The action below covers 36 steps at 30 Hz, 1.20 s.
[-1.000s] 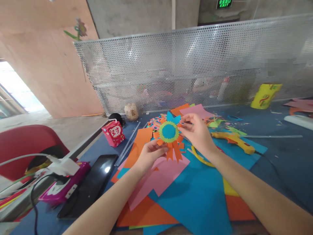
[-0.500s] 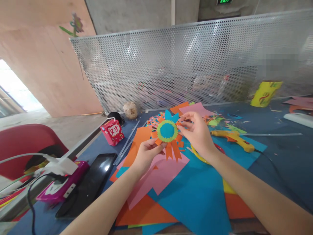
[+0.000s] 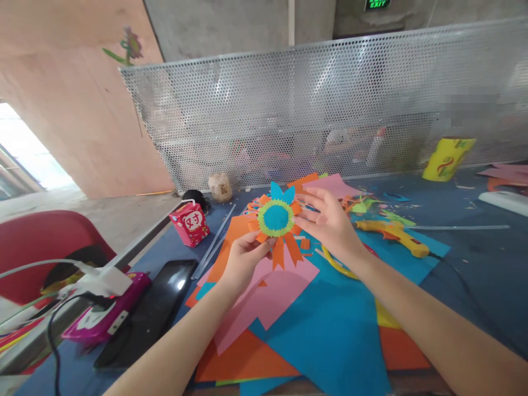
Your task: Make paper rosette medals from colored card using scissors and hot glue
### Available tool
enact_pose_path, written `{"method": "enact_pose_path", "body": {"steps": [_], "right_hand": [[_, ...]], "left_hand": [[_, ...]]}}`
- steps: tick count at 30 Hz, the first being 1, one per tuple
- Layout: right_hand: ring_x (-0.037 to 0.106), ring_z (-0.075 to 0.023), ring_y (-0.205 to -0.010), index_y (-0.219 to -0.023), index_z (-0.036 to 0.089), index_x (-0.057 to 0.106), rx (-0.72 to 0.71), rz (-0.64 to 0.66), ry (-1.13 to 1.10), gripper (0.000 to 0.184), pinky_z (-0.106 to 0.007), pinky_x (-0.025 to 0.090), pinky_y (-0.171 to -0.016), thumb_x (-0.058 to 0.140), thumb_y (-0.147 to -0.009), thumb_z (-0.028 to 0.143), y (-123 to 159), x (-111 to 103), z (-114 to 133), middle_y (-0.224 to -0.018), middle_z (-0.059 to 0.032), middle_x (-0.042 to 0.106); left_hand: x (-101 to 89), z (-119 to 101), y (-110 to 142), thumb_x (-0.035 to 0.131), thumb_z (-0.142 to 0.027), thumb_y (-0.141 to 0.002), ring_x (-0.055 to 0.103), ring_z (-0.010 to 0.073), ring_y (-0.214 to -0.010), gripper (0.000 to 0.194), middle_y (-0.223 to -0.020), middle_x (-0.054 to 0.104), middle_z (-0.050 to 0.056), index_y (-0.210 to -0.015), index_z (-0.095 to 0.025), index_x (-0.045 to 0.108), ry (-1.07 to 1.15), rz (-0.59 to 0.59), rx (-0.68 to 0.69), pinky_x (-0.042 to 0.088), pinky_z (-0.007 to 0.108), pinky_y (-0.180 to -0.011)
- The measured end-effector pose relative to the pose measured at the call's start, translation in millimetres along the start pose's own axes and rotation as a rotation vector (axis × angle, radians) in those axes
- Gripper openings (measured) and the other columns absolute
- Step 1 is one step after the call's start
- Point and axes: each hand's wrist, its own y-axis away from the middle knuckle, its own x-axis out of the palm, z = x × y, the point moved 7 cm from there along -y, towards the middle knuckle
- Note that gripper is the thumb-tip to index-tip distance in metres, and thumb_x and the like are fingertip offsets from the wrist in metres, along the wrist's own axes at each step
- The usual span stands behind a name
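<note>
L hand (image 3: pixel 246 258): fingers pinching paper flower (image 3: pixel 276 218) at lower edge, above pink sheet (image 3: pixel 284 286). R hand (image 3: pixel 330 223): fingers spread at flower's right; contact unclear. Glue gun (image 3: pixel 394 235) on bench (image 3: pixel 466 220), right.

Soft, moderately bright daylight; the doorway (image 3: pixel 31 146) at far left burns out to white. Sharp glare spot on the black phone (image 3: pixel 146 313); pale streaks of reflection across the perforated metal screen (image 3: pixel 264 110). Faint, soft-edged shadows on the papers. Wide-angle stretch bows the forearms near the frame edges. Slight softness overall; shapes behind the screen hazy. Pixelated patch, upper right.
</note>
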Motion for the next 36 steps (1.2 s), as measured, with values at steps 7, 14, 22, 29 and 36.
{"method": "enact_pose_path", "body": {"steps": [7, 14, 22, 29, 36], "right_hand": [[0.060, -0.0204, -0.092, -0.106, 0.020, 0.043, 0.246, 0.165, 0.131, 0.048, -0.039, 0.048, -0.083, 0.067, -0.064, 0.023, 4.6, 10.6, -26.9, -0.099, -0.0079, 0.062], [0.063, -0.0194, -0.083, -0.106, 0.021, 0.044, 0.275, 0.133, 0.139, 0.045, -0.035, 0.052, -0.070, 0.063, -0.066, 0.020, 8.6, 15.3, -21.3, -0.096, -0.0065, 0.065], [0.062, -0.0205, -0.087, -0.104, 0.020, 0.049, 0.269, 0.136, 0.092, 0.041, -0.039, 0.049, -0.078, 0.064, -0.065, 0.020, 9.7, 15.7, -21.2, -0.093, -0.0056, 0.066], [0.064, -0.0190, -0.079, -0.103, 0.020, 0.051, 0.259, 0.175, 0.026, 0.040, -0.033, 0.051, -0.070, 0.063, -0.065, 0.023, 11.2, 17.8, -20.2, -0.087, -0.0039, 0.067], [0.063, -0.0155, -0.066, -0.102, 0.023, 0.053, 0.211, 0.219, 0.102, 0.034, -0.026, 0.050, -0.055, 0.060, -0.069, 0.023, 11.3, 18.6, -19.7, -0.083, -0.0015, 0.067]], "left_hand": [[-2.6, -1.4, -0.9, 0.069, -0.031, -0.062, 0.047, 0.0081, -0.048, 0.021, -0.059, 0.055, -0.001, -0.075, -0.015, 0.066, -0.009, -0.029, -0.009, 0.045, 0.027, -0.058], [-6.6, 0.6, -2.2, 0.069, -0.034, -0.061, 0.050, 0.0102, -0.050, 0.021, -0.055, 0.055, -0.001, -0.069, -0.014, 0.065, -0.039, -0.066, -0.003, 0.043, 0.026, -0.055], [-11.8, 1.1, -2.9, 0.069, -0.031, -0.061, 0.050, 0.0092, -0.055, 0.019, -0.057, 0.057, -0.001, -0.065, -0.013, 0.064, -0.044, -0.115, 0.024, 0.041, 0.023, -0.055], [-12.2, 2.6, -3.5, 0.070, -0.033, -0.060, 0.054, 0.0112, -0.056, 0.021, -0.057, 0.058, 0.000, -0.064, -0.013, 0.064, -0.050, -0.116, 0.009, 0.044, 0.024, -0.057], [-9.9, -3.7, -1.4, 0.071, -0.030, -0.058, 0.048, 0.0075, -0.051, 0.020, -0.058, 0.057, -0.002, -0.070, -0.015, 0.064, 0.002, -0.130, 0.016, 0.043, 0.022, -0.054]]}}
